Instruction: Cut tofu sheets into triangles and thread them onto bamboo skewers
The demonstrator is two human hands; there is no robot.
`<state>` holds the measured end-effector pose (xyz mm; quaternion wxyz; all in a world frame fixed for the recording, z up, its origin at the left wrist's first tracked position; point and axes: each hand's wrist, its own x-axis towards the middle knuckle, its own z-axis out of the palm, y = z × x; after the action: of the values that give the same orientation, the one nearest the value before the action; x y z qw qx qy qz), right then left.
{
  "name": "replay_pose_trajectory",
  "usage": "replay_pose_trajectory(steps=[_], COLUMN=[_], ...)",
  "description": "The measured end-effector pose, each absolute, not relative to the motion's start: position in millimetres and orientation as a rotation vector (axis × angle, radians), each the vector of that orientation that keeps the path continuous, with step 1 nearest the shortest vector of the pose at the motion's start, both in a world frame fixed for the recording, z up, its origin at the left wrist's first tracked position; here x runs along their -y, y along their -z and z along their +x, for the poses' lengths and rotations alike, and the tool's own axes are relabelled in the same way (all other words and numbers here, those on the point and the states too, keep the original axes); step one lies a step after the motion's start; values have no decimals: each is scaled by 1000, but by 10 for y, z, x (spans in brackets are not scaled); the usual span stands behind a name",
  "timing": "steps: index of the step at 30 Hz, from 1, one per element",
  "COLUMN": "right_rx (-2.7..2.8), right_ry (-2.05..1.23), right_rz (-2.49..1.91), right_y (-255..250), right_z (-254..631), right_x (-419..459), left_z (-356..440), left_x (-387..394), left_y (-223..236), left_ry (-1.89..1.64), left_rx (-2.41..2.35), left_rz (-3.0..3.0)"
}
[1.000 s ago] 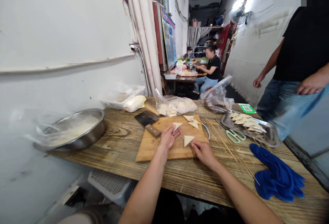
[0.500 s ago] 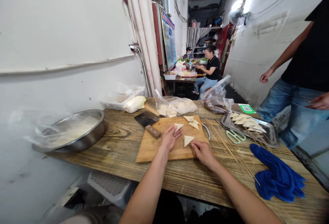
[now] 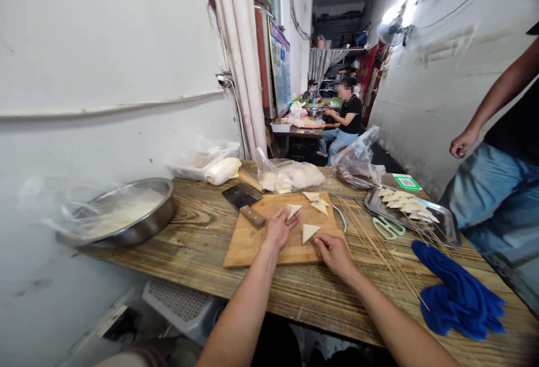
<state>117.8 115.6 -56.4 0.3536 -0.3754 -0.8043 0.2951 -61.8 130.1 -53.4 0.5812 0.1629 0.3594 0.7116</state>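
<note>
My left hand (image 3: 278,229) is closed at the fingertips on a pale triangular tofu slice (image 3: 293,210), over the wooden cutting board (image 3: 248,249). Just right of it, my right hand (image 3: 334,253) is pinched on what looks like a thin bamboo skewer, mostly hidden by the fingers. Another triangular slice (image 3: 310,233) sits right at those fingertips; whether the skewer runs through it is hard to make out. A few more slices (image 3: 320,206) lie at the board's far right corner. A cleaver (image 3: 251,216) rests with its wooden handle on the board's left side.
Loose skewers (image 3: 370,238), green-handled scissors (image 3: 388,228) and a blue cloth (image 3: 458,294) lie to the right. A metal tray (image 3: 450,224) holds skewered slices. Left stands a steel basin (image 3: 158,218); plastic bags (image 3: 290,176) and a cabbage (image 3: 222,171) line the back. A person (image 3: 501,131) stands right.
The view has shifted slightly. Both hands keep nearly the same pose over the board. The standing person at the right has moved a little further right.
</note>
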Motion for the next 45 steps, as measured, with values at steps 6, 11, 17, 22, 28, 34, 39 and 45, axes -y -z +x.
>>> replay_pose_trajectory(steps=[6, 11, 17, 22, 28, 34, 39, 45], right_rx=[2079, 2079, 2058, 2054, 2057, 2051, 2044, 2031], right_ry=[-779, -772, -764, -750, -736, -736, -735, -726], right_rz=[-970, -974, -986, -983, -986, -974, -972, -955], right_y=[581, 598, 622, 621, 628, 621, 607, 619], right_z=[1181, 1180, 1168, 1143, 1113, 1086, 1058, 1028], right_x=[-1157, -1161, -1169, -1165, -1166, -1165, -1168, -1190], left_z=[-605, -580, -570, -561, -551, -548, -543, -539], left_x=[-1291, -1282, -1287, -1295, -1287, -1282, -1278, -1282], left_y=[520, 501, 518, 524, 492, 471, 453, 460], left_ry=[-1643, -1628, -1644, -1650, -1650, -1651, -1663, -1666], left_rx=[-854, -868, -863, -872, -881, -871, -842, -856], left_rz=[411, 420, 440, 440, 436, 428, 414, 406])
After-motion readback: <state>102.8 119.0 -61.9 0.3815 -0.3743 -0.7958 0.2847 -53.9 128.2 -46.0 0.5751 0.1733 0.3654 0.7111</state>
